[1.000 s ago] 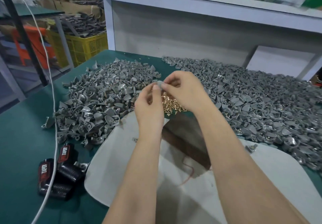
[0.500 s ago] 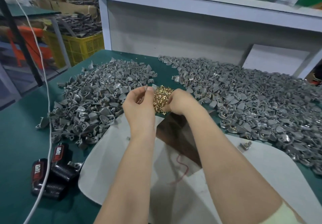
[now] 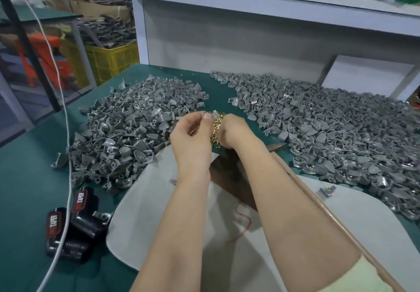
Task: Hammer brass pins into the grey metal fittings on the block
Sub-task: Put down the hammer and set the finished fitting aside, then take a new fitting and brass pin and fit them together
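Left hand (image 3: 193, 137) possibly pinching fitting (image 3: 213, 116), half-hiding brass pins (image 3: 217, 130)

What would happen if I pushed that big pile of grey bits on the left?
The left pile of grey fittings would probably spill and spread, not slide as one, since the pieces lie loose and jumbled. They look metallic, so the heap is likely heavy. Their odd curved shapes may snag on each other.

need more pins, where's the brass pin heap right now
Head view, table centre: the brass pins lie heaped between the left hand, pinching a grey fitting, and the right hand, in the gap between the two fitting piles.
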The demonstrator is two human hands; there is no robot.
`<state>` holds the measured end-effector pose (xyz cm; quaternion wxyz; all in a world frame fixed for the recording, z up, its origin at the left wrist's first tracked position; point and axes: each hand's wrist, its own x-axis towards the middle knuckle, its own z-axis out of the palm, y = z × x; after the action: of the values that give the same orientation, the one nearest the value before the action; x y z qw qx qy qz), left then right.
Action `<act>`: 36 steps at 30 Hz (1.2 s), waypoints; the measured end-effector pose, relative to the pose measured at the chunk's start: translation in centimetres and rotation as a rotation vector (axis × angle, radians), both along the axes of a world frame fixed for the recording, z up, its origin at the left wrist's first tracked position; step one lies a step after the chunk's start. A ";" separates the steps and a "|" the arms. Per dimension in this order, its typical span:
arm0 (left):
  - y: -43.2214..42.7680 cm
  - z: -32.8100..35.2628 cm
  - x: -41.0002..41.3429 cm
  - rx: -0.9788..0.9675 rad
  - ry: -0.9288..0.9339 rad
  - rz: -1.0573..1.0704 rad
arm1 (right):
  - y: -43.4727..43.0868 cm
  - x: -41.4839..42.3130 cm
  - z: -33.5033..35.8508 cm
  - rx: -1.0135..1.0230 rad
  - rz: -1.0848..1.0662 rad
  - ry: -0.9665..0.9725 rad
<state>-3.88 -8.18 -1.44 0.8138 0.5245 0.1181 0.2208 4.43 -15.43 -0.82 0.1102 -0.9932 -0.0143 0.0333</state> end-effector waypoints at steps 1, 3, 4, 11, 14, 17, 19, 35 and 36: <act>-0.1 0.0 -0.1 0.060 -0.006 -0.038 | -0.7 -0.4 0.6 0.059 -0.014 -0.050; -0.5 0.0 -0.3 0.201 -0.013 -0.113 | -2.8 -1.5 1.9 0.257 -0.019 -0.126; -0.7 0.0 -0.3 0.277 -0.019 -0.140 | -3.9 -2.3 2.5 0.417 -0.042 -0.140; -3.1 -0.3 -1.6 1.014 0.050 -0.325 | -9.9 -9.4 3.2 1.041 -0.140 -0.164; -3.3 -0.4 -1.8 1.263 0.160 -0.299 | -10.2 -10.9 1.7 1.026 -0.139 -0.201; -3.2 -0.3 -1.8 1.307 0.187 -0.305 | -9.7 -11.1 0.3 0.749 -0.062 -0.288; -3.2 -0.2 -1.8 1.324 0.196 -0.328 | -9.3 -11.0 -0.5 0.592 -0.013 -0.333; -3.0 -0.1 -2.0 1.368 0.128 -0.329 | -8.4 -11.0 -1.6 0.466 -0.005 -0.425; -3.0 -0.1 -2.0 1.368 0.126 -0.332 | -8.4 -11.0 -1.6 0.468 -0.008 -0.426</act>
<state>-5.88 -11.14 -1.52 0.3164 0.9410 -0.0819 0.0878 -6.57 -23.79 -2.39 0.3306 -0.9255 -0.0406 -0.1804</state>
